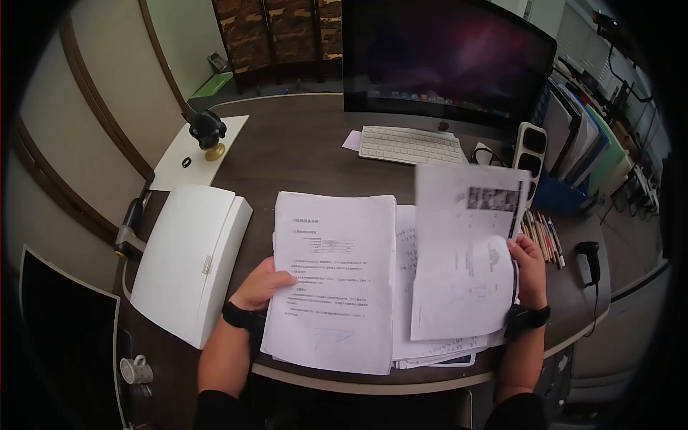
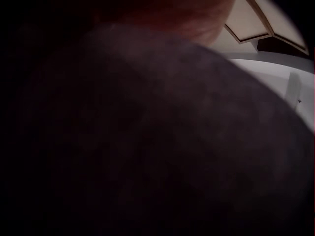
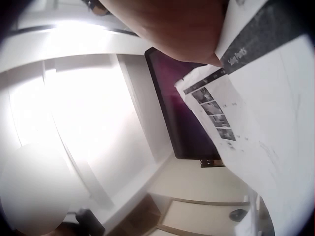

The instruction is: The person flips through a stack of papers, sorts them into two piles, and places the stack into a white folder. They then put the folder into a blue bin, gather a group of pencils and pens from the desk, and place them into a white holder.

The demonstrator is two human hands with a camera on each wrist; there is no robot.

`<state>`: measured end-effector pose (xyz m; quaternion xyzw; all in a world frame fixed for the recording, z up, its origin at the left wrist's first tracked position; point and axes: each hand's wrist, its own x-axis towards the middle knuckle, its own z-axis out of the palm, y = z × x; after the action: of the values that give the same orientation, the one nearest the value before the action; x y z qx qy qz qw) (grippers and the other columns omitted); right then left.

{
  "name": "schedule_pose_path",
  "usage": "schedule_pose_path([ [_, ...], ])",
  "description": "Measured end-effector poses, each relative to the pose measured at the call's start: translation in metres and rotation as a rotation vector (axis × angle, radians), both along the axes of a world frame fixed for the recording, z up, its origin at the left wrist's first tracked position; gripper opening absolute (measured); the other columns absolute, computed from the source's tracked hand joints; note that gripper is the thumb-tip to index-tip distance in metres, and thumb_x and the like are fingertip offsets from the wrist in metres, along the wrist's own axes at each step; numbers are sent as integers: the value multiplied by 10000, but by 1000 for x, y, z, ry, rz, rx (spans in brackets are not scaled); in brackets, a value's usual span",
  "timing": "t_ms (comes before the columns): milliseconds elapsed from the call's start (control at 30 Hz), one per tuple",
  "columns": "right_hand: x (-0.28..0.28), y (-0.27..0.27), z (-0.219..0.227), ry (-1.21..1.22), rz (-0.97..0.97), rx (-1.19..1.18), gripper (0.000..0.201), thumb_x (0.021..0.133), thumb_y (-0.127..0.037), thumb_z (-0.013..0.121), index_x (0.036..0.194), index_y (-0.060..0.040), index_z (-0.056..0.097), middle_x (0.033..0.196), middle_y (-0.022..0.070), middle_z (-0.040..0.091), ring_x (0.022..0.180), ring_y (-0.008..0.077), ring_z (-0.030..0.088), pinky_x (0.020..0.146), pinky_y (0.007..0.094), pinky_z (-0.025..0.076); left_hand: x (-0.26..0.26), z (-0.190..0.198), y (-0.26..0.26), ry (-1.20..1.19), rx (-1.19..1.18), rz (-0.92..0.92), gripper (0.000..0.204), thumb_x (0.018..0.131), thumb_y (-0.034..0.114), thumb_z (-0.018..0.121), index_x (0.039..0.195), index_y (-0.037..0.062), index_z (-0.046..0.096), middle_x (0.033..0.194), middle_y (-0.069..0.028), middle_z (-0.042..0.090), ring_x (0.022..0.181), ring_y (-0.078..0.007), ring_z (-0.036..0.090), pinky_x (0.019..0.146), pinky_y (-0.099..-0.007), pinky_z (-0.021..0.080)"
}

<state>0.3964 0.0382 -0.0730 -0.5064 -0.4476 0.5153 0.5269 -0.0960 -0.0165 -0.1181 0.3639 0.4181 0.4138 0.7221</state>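
Note:
My left hand (image 1: 261,285) grips the left edge of a stack of printed papers (image 1: 333,265), thumb on top and fingers hidden underneath. The top page carries a small table, lines of text and a blue pen mark near the bottom. On the right, my right hand (image 1: 529,266) pinches the edge of some printed sheets (image 1: 459,294), which stand raised and bend over with a row of dark pictures. These sheets (image 3: 275,128) fill the right side of the right wrist view. Handwritten papers (image 1: 406,251) lie below and between. Dark blur covers most of the left wrist view.
A white printer-like box (image 1: 183,258) stands at the left, with a mug (image 1: 136,370) lower down. Behind the papers are a keyboard (image 1: 408,145) and a large monitor (image 1: 444,57). Pens (image 1: 546,240), a file holder (image 1: 566,190) and a black handheld scanner (image 1: 589,261) occupy the right.

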Motion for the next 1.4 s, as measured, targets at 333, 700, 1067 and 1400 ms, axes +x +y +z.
schedule_pose_path([
  [333, -59, -2, 10, 53, 344, -204, 168, 957, -77, 569, 1113, -19, 547, 842, 50, 664, 588, 67, 568, 448, 200, 417, 16, 5, 1, 123, 117, -60, 546, 912, 17, 531, 1428, -23, 360, 1344, -145, 533, 1199, -212, 551, 1021, -356, 444],
  [700, -159, -1, 3, -221, 623, -298, 449, 973, -64, 535, 1346, 86, 336, 805, 94, 639, 605, 159, 648, 517, 246, 532, 18, -3, 2, -20, -50, 118, 482, 1071, 276, 369, 1451, -20, 347, 1376, -113, 505, 1213, -165, 525, 1035, -309, 422],
  [1067, -169, -12, -7, -260, 694, -343, 542, 976, -44, 518, 1449, 15, 260, 1000, 154, 661, 740, 198, 697, 664, 281, 578, 18, -2, 4, 73, 110, -19, 475, 1006, 121, 493, 1434, -19, 342, 1354, -121, 513, 1218, -178, 517, 1032, -330, 423],
  [1400, -113, -32, 18, -837, 565, 78, 342, 909, -120, 631, 1223, 10, 585, 1075, 146, 685, 952, 226, 671, 849, 327, 524, -19, -11, 12, 391, 267, 219, 376, 956, 42, 474, 1320, -55, 467, 1212, -125, 609, 1090, -173, 587, 950, -311, 465],
])
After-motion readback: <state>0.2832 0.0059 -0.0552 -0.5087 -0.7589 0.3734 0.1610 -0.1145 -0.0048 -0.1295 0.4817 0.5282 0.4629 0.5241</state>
